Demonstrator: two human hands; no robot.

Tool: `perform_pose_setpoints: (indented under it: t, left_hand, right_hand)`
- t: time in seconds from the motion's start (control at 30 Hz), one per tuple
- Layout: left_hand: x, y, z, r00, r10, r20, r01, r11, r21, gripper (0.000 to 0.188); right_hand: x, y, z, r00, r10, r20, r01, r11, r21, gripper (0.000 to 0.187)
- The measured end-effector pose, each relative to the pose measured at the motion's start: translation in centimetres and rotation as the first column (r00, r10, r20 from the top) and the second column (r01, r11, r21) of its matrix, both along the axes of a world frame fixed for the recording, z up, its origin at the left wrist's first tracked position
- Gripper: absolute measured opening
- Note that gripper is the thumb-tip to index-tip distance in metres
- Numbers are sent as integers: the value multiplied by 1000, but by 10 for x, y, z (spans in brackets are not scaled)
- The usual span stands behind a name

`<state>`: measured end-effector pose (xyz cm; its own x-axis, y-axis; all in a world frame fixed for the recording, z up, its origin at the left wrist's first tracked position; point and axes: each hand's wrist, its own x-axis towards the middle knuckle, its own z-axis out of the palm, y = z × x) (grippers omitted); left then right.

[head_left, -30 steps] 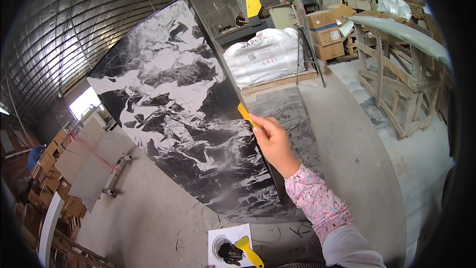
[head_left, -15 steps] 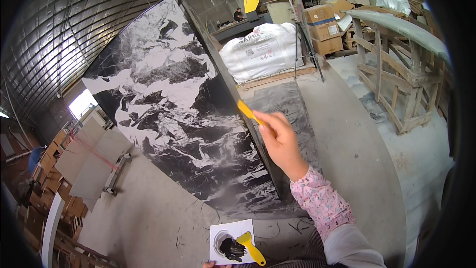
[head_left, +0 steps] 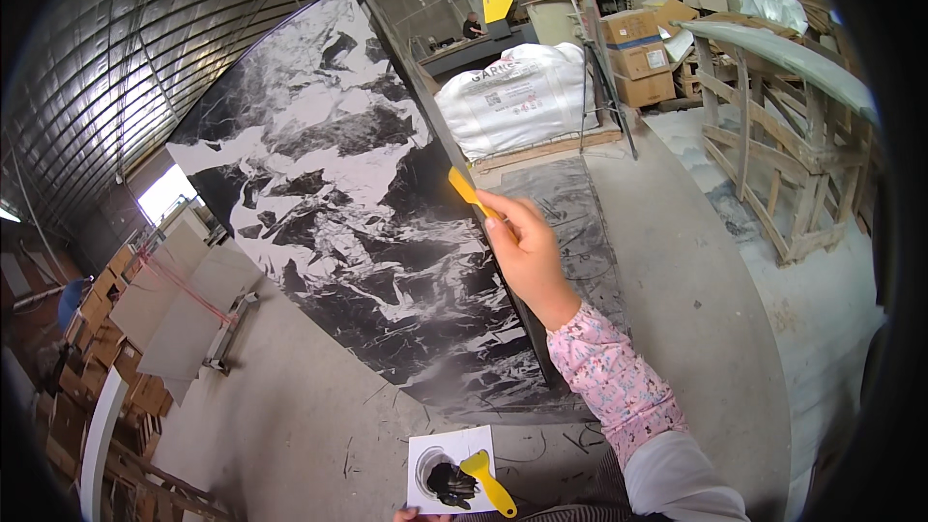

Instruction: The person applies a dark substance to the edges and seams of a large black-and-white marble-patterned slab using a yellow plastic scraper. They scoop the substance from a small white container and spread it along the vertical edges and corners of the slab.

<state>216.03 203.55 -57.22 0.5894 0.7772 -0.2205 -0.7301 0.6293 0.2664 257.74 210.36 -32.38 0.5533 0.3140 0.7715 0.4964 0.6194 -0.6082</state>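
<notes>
- A large slab (head_left: 329, 203), marbled in black and white, stretches ahead of the person; its right long edge is dark.
- A wooden stand (head_left: 817, 164) is well apart, beyond the slab's right long edge.
- A bulky white sack (head_left: 517, 101) sits on a pallet near the slab's upper right edge.
- A white board (head_left: 483, 440) is just below the slab's lower end as seen.
- The right hand (head_left: 527, 256), in a floral sleeve, pinches a small yellow scraper (head_left: 462, 186) between thumb and fingers at the slab's right long edge; contact cannot be told.
- The left hand (head_left: 418, 516) shows only partly at the board's lower left corner; its grip cannot be told.
- A wide yellow spreader (head_left: 498, 493) lies toward the board's lower right corner.
- Black paste (head_left: 449, 485) sits beside it, near the board's middle.
</notes>
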Motion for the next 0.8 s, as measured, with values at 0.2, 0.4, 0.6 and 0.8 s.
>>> perform_pose_setpoints:
  t: [0.2,0.4,0.6,0.8]
  left_hand:
    - [7,-2,8,998,18,-64,-15,999,46,42]
    - [7,0,6,1000,0,-11,0,1000,3,42]
    - [12,0,8,998,0,-56,-1,1000,-4,42]
    - [17,5,3,996,-63,-61,66,997,34,47]
  right_hand:
    - [3,3,35,997,-29,66,22,993,116,30]
    - [7,12,7,999,55,-2,-55,997,49,31]
    - [2,4,-42,999,28,-34,-29,998,-47,30]
    - [6,-3,-91,983,117,-143,-127,990,-65,28]
